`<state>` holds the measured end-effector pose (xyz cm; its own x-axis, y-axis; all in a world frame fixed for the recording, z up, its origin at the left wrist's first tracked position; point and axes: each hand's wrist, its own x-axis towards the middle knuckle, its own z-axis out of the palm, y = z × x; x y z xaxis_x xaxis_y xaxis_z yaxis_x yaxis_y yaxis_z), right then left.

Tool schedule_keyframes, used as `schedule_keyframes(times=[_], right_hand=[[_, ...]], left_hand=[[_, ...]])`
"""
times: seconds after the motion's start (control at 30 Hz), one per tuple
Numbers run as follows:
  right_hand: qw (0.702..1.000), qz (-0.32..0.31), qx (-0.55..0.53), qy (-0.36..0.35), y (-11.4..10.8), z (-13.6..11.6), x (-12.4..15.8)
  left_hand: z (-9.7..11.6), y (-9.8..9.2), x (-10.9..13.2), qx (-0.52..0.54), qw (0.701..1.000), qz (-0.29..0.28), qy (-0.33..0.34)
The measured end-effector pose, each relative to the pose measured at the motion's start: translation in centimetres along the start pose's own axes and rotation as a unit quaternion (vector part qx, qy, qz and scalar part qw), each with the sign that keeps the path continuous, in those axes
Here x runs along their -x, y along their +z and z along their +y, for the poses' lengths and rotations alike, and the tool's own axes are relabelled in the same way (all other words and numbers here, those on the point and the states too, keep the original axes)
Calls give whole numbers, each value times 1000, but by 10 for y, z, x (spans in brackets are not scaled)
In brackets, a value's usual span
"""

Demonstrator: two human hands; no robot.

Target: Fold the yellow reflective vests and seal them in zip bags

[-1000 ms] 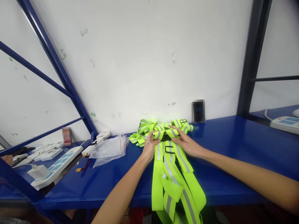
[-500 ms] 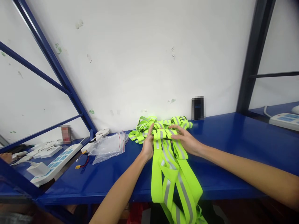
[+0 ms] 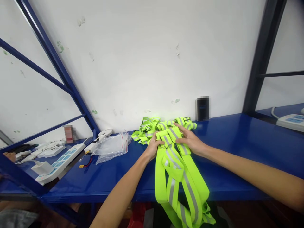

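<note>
Head view: both hands [image 3: 152,147] [image 3: 193,142] grip yellow-green straps [image 3: 176,173], the lowest loop cut off.

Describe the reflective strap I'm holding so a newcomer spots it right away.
Find the blue table against the white wall. Near its middle, your left hand and right hand hold a neon-yellow reflective strap bundle. Unlike the piled straps behind it, its long loops hang past the front edge.

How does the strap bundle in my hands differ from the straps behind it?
The held bundle partly hangs off the table; the rear straps lie on it by the wall. The held bundle trails long loose loops; the rear straps include a coil. Both are yellow-green with grey stripes.
</note>
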<state>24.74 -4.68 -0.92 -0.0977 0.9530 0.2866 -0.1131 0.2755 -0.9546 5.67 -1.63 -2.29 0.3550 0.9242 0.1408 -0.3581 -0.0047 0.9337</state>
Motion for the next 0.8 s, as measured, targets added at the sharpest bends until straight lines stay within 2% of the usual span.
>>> schedule_keyframes(times=[0.07,0.2,0.3,0.4,0.53,0.7,0.8], right_hand=[[1000,4,-11,18,-2,0,-2],[990,-29,-115,76,-1,1,-1],[983,-52,-155,88,3,3,1],[982,-64,-156,87,7,5,2],[993,-25,-108,39,7,12,0],[996,27,34,-82,2,18,-6],[981,46,87,-167,0,14,-10]], left_hand=[[1,0,0,-9,1000,-14,6],[3,1,2,0,1000,-26,0],[1,2,3,31,999,-26,-30],[-4,2,1,50,998,-40,-12],[-9,0,-1,37,998,-45,7],[-9,2,-4,1,998,51,-23],[-10,5,-6,14,998,53,-34]])
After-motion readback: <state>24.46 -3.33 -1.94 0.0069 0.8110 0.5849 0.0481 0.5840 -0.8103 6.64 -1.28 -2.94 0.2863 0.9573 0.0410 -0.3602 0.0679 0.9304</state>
